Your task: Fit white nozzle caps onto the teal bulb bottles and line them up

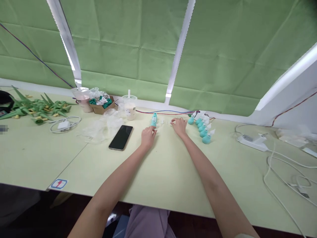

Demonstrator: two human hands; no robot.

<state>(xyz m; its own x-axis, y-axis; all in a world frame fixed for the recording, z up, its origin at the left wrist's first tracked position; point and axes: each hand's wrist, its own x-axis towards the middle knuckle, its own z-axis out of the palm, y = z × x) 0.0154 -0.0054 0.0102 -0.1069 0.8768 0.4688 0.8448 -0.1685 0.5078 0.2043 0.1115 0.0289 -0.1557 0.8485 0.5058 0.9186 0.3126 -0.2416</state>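
My left hand (148,136) is at the near end of a row of small teal plastic pieces (154,119), its fingers bent and closed at the nearest one, which they partly cover. To the right, my right hand (179,126) has thumb and forefinger drawn together at the table; whatever lies between the tips is too small to make out. Between the hands are tiny white pieces (162,121). Right of my right hand stand several round teal pieces with white pointed tops (206,138), in a slanting row.
A black phone (121,137) lies left of my left hand, near clear plastic bags (99,127). Behind stand a drink cup (130,109), a cardboard box (100,108) and another cup (83,100). Green parts (41,109) are piled far left. A power strip (252,143) with cables lies right.
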